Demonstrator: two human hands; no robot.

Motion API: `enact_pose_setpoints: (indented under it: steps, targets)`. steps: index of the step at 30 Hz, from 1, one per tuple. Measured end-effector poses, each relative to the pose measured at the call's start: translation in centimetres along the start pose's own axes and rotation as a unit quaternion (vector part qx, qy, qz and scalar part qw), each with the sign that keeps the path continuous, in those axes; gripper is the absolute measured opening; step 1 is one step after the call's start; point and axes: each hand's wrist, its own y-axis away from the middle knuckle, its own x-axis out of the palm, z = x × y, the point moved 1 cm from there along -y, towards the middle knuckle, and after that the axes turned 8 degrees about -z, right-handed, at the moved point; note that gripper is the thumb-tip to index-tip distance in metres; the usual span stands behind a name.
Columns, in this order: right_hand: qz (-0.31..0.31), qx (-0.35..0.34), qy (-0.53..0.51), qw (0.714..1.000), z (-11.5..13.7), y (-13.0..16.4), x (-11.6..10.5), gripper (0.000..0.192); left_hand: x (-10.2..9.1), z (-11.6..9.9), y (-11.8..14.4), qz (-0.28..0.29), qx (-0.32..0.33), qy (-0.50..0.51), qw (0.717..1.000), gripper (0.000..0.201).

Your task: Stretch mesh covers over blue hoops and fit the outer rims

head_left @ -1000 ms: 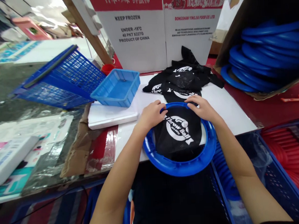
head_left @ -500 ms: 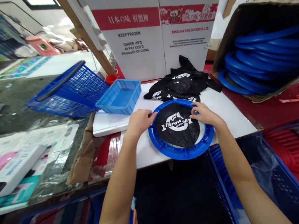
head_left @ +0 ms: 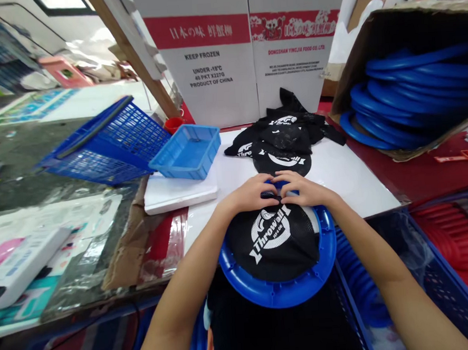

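A blue plastic ring hangs over the near edge of the white table top, tilted toward me. A black mesh net with a white "Throwall" logo lies stretched inside it. My left hand and my right hand meet at the ring's far rim, fingers pinching the net's edge against the ring. Just beyond my hands lies a pile of black mesh nets with the same logo.
A small blue tray and a blue basket sit at the left. A cardboard box of blue rings stands at the right. Crates with blue rings and red rings are below. White cartons stand behind.
The ring has been pulled back toward me and tilted over the table edge. Both hands have slid from the ring's sides to meet at its far rim.
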Motion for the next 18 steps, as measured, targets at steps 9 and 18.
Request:
enact_pose_setpoints:
  steps: [9,18]
  targets:
    - [0.03,0.074,0.046,0.996,0.6,0.4,-0.9,0.019,0.0,-0.5,1.2,-0.011,-0.068,-0.054,0.996,0.022]
    - [0.087,0.075,0.005,0.993,0.1,-0.1,-0.5,0.007,-1.9,-0.2,0.8,0.056,-0.103,0.041,0.992,0.025]
